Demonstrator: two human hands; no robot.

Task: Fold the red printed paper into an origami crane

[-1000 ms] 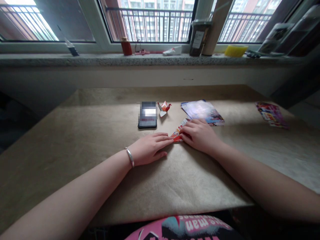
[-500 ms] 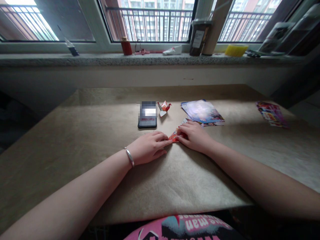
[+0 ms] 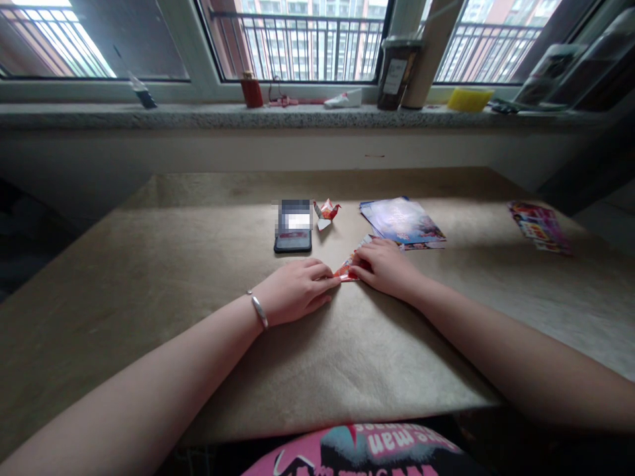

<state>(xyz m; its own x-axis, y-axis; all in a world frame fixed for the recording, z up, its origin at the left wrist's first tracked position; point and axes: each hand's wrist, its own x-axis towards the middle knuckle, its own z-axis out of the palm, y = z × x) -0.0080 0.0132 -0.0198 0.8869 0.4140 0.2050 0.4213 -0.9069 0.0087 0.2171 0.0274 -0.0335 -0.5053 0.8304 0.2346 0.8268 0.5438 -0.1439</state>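
A folded piece of red-and-white patterned paper [image 3: 346, 270] lies on the table between my hands. My left hand [image 3: 296, 289], with a silver bracelet at its wrist, rests with fingers stretched out, the fingertips touching the paper's near left corner. On the paper's right side is my right hand [image 3: 384, 264], its fingers bent and the thumb tucked in, gripping the paper and covering much of it. Just beyond them stands a red-and-white folded paper bird [image 3: 327, 212]. A phone [image 3: 292, 242], its screen blurred out, lies left of the bird.
A stack of square printed paper sheets [image 3: 404, 221] lies beyond my right hand. More colourful printed paper [image 3: 538, 226] is at the table's right. On the windowsill [image 3: 198, 119] stand a red bottle [image 3: 251, 90], a dark lidded container [image 3: 393, 76] and a yellow block [image 3: 469, 100].
My right fingers have shifted slightly on the paper, showing a little more of its red part. My left hand has hardly moved.
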